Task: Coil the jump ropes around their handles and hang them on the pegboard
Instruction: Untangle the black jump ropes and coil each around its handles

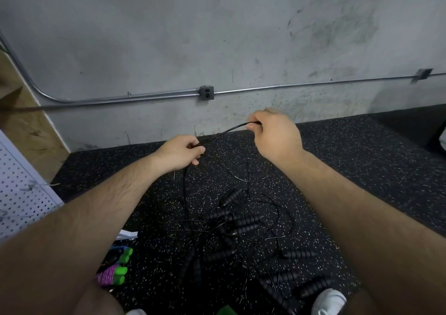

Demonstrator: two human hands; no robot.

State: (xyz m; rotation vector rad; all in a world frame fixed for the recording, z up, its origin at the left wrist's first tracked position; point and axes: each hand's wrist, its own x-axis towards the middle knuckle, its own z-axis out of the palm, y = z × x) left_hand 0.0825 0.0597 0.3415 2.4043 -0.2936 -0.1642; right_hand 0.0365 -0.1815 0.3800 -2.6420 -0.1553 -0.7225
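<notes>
A thin black rope [224,132] stretches between my two hands above the speckled floor. My left hand [181,151] pinches its lower end, and my right hand [272,133] pinches it higher up, near the wall. From my left hand the rope drops into a tangled pile of black jump ropes with ribbed black handles [241,223] on the floor. A white pegboard [21,194] leans at the left edge.
Green-handled jump ropes with a purple cord [115,271] lie at the lower left. My white shoes [328,300] stand at the bottom edge. A metal conduit with an outlet box [206,93] runs along the concrete wall. A wooden board [26,121] stands at the left.
</notes>
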